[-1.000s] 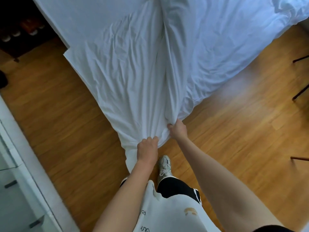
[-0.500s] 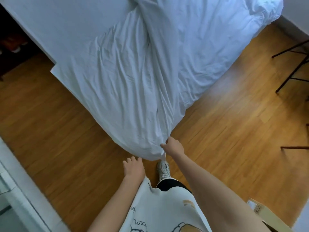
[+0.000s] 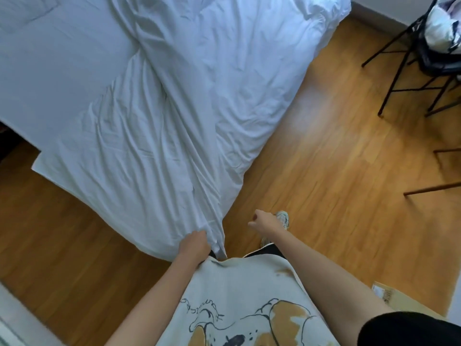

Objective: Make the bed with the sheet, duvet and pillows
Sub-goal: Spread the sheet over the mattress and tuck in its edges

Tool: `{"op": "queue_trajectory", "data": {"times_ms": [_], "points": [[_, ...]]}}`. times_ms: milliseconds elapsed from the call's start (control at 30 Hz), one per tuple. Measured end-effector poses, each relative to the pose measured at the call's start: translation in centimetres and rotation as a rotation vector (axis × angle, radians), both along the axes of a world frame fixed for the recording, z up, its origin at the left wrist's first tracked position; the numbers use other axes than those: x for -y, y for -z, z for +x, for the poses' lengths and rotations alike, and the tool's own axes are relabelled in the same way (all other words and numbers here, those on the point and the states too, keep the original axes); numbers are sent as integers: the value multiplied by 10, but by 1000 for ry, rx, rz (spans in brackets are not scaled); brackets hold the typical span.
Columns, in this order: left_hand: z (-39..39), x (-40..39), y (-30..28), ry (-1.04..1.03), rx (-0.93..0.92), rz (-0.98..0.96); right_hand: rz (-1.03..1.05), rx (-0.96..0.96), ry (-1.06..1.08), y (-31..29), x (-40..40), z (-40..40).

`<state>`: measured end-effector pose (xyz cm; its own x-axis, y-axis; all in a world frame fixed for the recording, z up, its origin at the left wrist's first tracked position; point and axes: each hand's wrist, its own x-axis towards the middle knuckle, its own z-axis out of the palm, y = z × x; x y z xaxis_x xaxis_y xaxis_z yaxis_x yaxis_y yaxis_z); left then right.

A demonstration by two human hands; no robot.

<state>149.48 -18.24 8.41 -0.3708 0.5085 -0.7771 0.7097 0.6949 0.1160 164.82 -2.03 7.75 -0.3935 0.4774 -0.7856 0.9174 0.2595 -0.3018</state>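
Note:
A crumpled white duvet [image 3: 199,96] lies across the bed and hangs off its near end down to the wooden floor. The smooth white sheet [image 3: 50,71] covers the mattress at the upper left. My left hand [image 3: 194,243] grips the duvet's lowest bunched corner, just in front of my shirt. My right hand [image 3: 262,222] is off the fabric, a short way to the right of that corner, with curled fingers that hold nothing. A flat white pillow-like shape [image 3: 22,11] lies at the top left corner of the bed.
A black-legged chair [image 3: 424,58] loaded with clothes stands at the top right. Brown wooden legs [image 3: 434,188] reach in from the right edge. A cardboard box [image 3: 384,293] sits at the lower right and a white cabinet edge [image 3: 10,328] at the lower left.
My right hand has let go of the duvet corner and moved right. My left hand, free half a second ago, now grips that corner. The view has swung right.

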Motion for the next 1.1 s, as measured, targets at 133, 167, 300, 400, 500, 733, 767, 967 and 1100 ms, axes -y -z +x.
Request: {"op": "queue_trajectory", "data": {"times_ms": [133, 167, 300, 400, 500, 733, 767, 967, 1100], "points": [[38, -83, -3, -54, 27, 25, -4, 40, -13, 10, -86, 71], [47, -102, -5, -57, 32, 21, -5, 39, 10, 10, -106, 89], [83, -179, -12, -154, 62, 75, -13, 100, 86, 5, -178, 152], [104, -240, -18, -166, 106, 144, -57, 147, 184, 3, -222, 178], [108, -302, -18, -112, 133, 173, -93, 136, 257, 1, -264, 180], [76, -483, 12, 132, 140, 159, -109, 112, 419, 11, -399, 166], [70, -513, 17, 151, 154, 157, -108, 109, 457, 12, -422, 164], [48, -690, 5, 182, 196, 216, -23, 91, 664, -18, -559, 148], [51, -786, -13, 247, 212, 258, 37, 35, 774, -36, -632, 142]]}}
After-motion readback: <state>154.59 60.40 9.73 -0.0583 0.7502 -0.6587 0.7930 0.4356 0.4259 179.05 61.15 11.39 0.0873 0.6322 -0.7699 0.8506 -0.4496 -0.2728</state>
